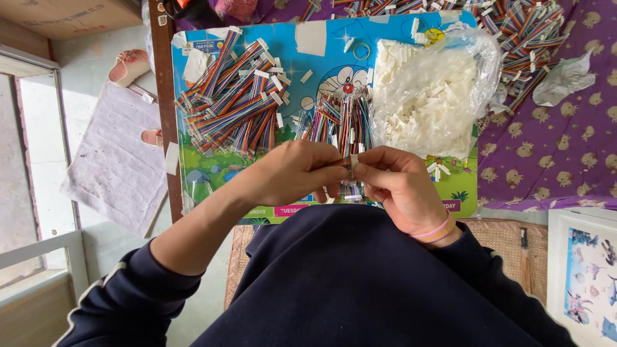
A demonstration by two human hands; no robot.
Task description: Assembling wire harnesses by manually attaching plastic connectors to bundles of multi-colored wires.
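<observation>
Our left hand (292,170) and right hand (392,180) meet fingertip to fingertip, both pinched shut on a small ribbon cable (351,162), with the bag of white connectors (427,96) at one o'clock and the loose cable pile (234,103) at eleven.

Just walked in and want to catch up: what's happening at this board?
A person sits over a blue cartoon board. Both hands, left hand and right hand, pinch the end of a small multicoloured ribbon cable between them. A pile of similar cables lies on the board's left, and an open clear bag of white connectors sits on its right.
</observation>
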